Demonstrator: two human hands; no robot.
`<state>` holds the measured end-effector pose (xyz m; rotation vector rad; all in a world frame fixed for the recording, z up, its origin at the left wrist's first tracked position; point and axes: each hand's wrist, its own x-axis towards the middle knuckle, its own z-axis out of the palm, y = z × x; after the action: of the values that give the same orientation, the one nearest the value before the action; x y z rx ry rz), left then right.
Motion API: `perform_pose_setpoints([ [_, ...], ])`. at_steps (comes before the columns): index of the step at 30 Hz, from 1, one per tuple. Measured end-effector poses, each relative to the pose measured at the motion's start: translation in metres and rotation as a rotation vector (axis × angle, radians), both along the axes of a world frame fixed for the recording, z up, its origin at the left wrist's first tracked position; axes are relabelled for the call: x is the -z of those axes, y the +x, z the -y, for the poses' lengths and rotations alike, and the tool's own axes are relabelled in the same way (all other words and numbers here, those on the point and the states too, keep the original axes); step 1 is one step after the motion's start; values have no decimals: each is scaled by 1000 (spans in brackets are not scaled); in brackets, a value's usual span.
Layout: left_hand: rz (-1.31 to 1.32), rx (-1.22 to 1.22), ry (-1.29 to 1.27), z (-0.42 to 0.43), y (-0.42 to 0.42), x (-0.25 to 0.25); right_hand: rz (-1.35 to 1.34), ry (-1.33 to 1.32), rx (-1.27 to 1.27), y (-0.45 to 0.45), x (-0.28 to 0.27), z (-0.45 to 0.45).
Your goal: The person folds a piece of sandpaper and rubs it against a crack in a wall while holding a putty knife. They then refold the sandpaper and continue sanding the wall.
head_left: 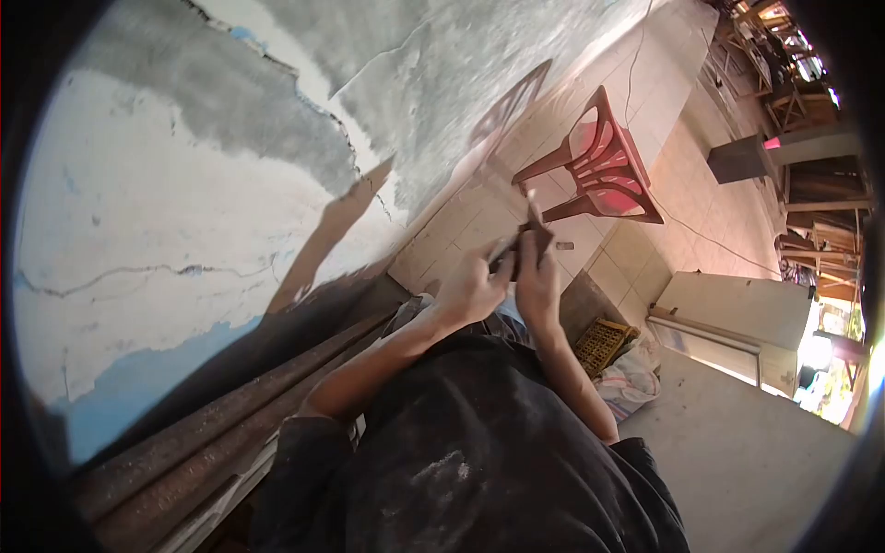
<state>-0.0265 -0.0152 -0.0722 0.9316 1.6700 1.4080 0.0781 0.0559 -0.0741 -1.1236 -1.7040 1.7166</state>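
Dark pc. [544, 237] sits btwn. L hand [473, 288] and R hand [537, 284], over tiled floor [441, 253]. Both hands pinch it, fingers curled; exact contact pts. unclear. Est. handling: lightweight, fairly stiff, low slip risk. Hold by opp. edges, w/ thumbs on top.

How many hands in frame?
2: the left hand and, just beside it, the right hand, both on a dark item. No others show; the cluttered background could hide some.
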Motion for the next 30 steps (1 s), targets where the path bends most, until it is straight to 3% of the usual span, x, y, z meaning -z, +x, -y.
perform_pose_setpoints([
  [2,79,59,-15,-4,0,-21,-49,201,61,-3,-16,5],
  [6,-85,23,132,-8,21,-12,72,117,86,14,-16,-1],
  [9,115,2,95,-10,25,-22,-30,-101,54,22,-26,-3],
  [10,37,-13,8,-8,18,-31,-64,45,31,23,-25,2],
  [16,-186,-57,229,-8,31,-9,-4,2,29,21,-33,9],
  [19,-31,-18,76,-9,19,-22,64,29,98,24,-28,28],
  [21,-158,-5,125,-4,24,-24,53,167,117,22,-26,31],
  [23,-189,19,86,-1,22,-26,16,-105,32,27,-30,24],
  [25,-122,69,-38,2,16,-31,141,-38,64,34,-26,32],
  [26,-223,68,55,5,19,-33,68,81,84,31,-25,38],
  [28,-414,59,248,10,28,-37,67,-93,25,35,-38,22],
  [30,-346,112,241,6,28,-45,48,-43,52,35,-46,23],
])
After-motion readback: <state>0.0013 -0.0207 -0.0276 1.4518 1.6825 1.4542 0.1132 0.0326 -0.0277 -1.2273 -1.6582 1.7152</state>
